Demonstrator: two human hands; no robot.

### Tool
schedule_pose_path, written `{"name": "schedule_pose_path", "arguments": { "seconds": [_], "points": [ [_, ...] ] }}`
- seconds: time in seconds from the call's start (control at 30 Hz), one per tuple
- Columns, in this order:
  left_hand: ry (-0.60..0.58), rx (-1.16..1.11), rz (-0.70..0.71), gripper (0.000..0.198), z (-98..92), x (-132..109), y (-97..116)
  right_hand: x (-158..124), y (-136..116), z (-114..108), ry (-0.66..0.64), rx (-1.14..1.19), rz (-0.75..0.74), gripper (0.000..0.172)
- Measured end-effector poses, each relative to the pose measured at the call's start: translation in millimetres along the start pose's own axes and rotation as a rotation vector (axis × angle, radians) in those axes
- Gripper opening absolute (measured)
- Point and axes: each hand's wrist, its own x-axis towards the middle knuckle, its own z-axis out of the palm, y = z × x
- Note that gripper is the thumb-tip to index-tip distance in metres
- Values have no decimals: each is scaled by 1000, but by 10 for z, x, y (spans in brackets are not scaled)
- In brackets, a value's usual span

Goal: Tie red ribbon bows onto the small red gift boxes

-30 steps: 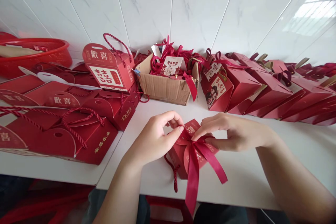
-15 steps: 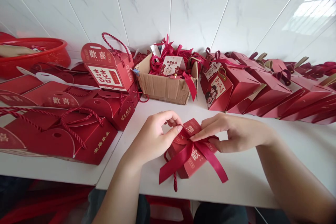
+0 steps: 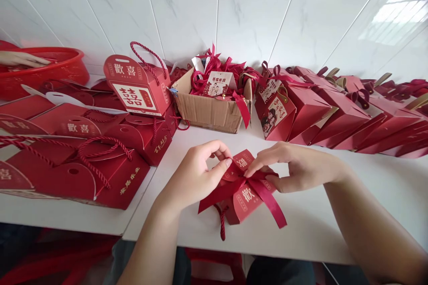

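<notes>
A small red gift box (image 3: 244, 205) with gold lettering lies on the white table before me, a shiny red ribbon (image 3: 265, 196) tied across its top. My left hand (image 3: 209, 178) is closed in a pinch on the ribbon near the box's far left side. On the other side, my right hand (image 3: 290, 167) has its index fingertip at the knot, while its thumb sits by the ribbon's right loop. Two loose ribbon tails spread toward me over the box. A twisted red cord (image 3: 222, 225) hangs off its left side. The ribbon between my right fingers is partly hidden.
A cardboard carton (image 3: 209, 111) of red ribbons and cards stands by the wall. Slanted red boxes (image 3: 341, 111) line the right. Red boxes with rope handles (image 3: 96, 173) fill the left. Behind them, another person's hand (image 3: 25, 59) reaches into a red basin (image 3: 63, 73).
My right index finger has lifted and bent slightly at the knot. The left ribbon tail has swung up and outward. The other person's hand has shifted within the basin.
</notes>
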Motion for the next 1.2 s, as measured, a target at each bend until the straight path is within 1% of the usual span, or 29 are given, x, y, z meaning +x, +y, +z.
{"name": "schedule_pose_path", "arguments": {
  "seconds": [0.13,0.23,0.43,0.5,0.6,0.67,0.77,0.83,0.9,0.97,1.07,1.13,1.2],
  "points": [
    [4,-27,-16,9,18,4,8,7,-2,-12,-31,-17,-11,45],
    [28,-43,-16,8,44,15,-1,13,-2,-14,-52,-27,-11,47],
    [88,-31,32,8,102,35,-53,28,-10,-14,-69,-37,-9,53],
    [84,-13,45,9,102,36,-56,25,-5,-17,-78,-22,-19,55],
    [41,2,55,9,78,27,-43,7,12,-23,-42,7,-9,50],
    [21,-15,30,6,58,14,-31,-7,22,-30,-3,29,13,46],
    [-3,-48,-41,15,33,-3,-21,-24,22,-55,47,45,45,42],
    [-31,-49,-62,17,22,-6,-20,-33,13,-81,84,42,90,35],
    [-29,-30,-50,19,21,-4,-17,-44,3,-106,101,53,172,30],
    [26,16,7,20,35,-2,-3,-56,1,-125,89,62,292,38],
    [115,116,118,19,94,-12,50,-67,10,-137,37,68,467,50],
    [118,176,174,18,149,-26,99,-65,17,-142,-25,80,501,50],
    [95,224,210,17,201,-43,141,-61,16,-153,-93,81,469,47]
  ]
}}
